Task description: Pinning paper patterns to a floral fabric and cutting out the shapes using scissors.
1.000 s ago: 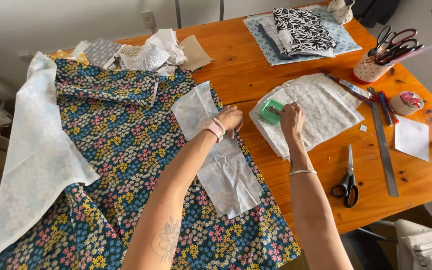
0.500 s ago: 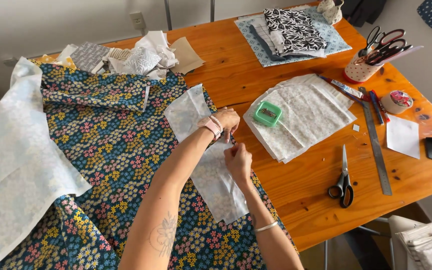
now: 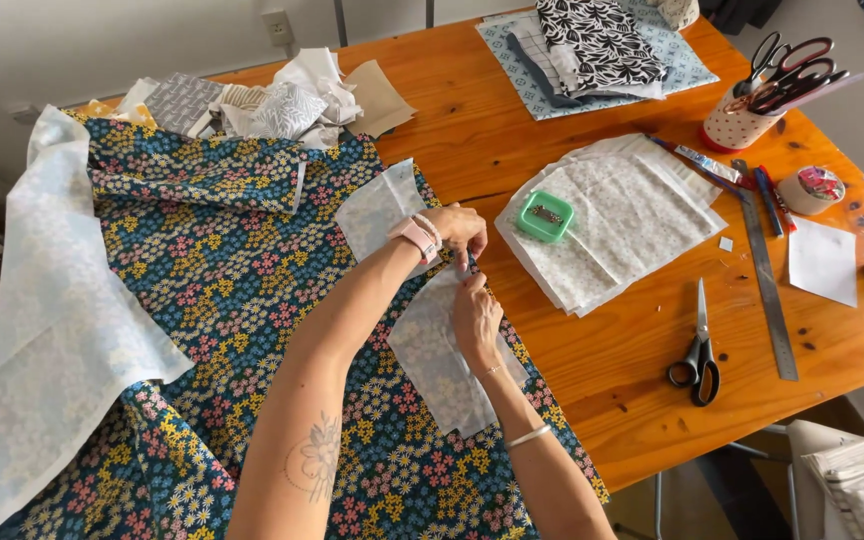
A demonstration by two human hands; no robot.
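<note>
Both hands meet on a pale translucent pattern piece (image 3: 432, 350) that lies on the dark floral fabric (image 3: 232, 300), near that fabric's right edge where it gives way to the bare orange wooden table (image 3: 612, 370). The left hand (image 3: 460, 228) has its fingers curled narrow and pinched on the upper part of the pattern piece; the right hand (image 3: 474, 318) sits just below it, fingers closed small on the same piece. What, if anything, is pinched between the fingertips is too small to make out. To the right of the floral fabric there is a strip of open wood, then a stack of pale printed fabric pieces (image 3: 622, 225) with a small green square box (image 3: 545, 216) resting on its left corner. Beyond the stack lie black-handled scissors (image 3: 697, 350), a long metal ruler (image 3: 767, 280) and a white paper square (image 3: 822, 260), all apart from one another. A dotted cup (image 3: 732, 125) holding scissors stands near the table's far right edge. Left of the floral fabric, a pale blue printed cloth (image 3: 42, 340) hangs over the table edge and is cut off at the frame's bottom. Crumpled scraps (image 3: 272, 100) pile at the fabric's far end. A dark object at the right frame edge is cut off and cannot be identified.
</note>
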